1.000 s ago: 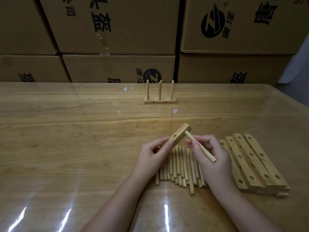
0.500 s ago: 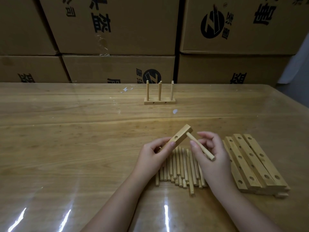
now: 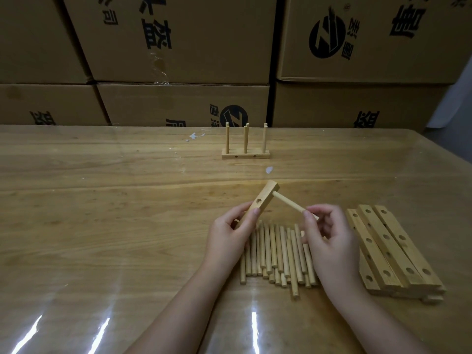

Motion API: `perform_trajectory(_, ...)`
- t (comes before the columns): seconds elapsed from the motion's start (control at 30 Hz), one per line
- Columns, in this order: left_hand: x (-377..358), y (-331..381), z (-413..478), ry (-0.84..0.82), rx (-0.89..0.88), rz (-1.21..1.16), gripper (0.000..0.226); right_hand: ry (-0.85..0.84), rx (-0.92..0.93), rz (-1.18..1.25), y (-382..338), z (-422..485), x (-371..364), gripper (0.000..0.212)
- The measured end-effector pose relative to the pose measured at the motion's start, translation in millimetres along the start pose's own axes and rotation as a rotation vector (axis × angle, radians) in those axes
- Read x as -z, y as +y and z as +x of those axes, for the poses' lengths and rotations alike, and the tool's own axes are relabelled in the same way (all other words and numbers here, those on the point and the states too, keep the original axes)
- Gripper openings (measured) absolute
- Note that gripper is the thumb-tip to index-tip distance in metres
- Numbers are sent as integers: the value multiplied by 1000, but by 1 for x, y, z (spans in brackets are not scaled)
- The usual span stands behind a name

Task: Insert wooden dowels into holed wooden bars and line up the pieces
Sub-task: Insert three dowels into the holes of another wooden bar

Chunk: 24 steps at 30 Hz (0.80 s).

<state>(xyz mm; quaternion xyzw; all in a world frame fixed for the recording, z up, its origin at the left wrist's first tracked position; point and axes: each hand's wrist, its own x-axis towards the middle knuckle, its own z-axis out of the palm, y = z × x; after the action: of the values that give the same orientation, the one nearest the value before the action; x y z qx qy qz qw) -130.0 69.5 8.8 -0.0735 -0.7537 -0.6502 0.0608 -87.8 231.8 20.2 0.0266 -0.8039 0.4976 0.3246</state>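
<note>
At frame centre, your left hand (image 3: 229, 235) grips the bar (image 3: 260, 201) tilted, exposing its hole; your right hand (image 3: 329, 241) pinches the dowel (image 3: 291, 205), its tip at the bar's end hole.

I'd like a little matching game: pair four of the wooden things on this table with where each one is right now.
Things:
1. finished piece
2. loose dowels
3. stack of bars
4. single bar

Places:
A. held up by the left hand
B. lying right of the right hand, which pinches a dowel
C. lying flat beneath both hands
D. far side of the table, dowels upright

Pairs: 1-D, 2-C, 3-B, 4-A.
</note>
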Motion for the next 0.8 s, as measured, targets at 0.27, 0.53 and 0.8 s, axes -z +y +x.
perform_trajectory(0.27,-1,-1,-2,-21,-4,69,20,-1,-49,56,2,0,-1,5)
perform_trajectory(0.53,6,-3,5,55,118,-182,20,-36,-66,26,1,1,1,40)
perform_trajectory(0.8,15,-2,13,151,257,-721,24,-753,246,-570,1,-11,-10,59)
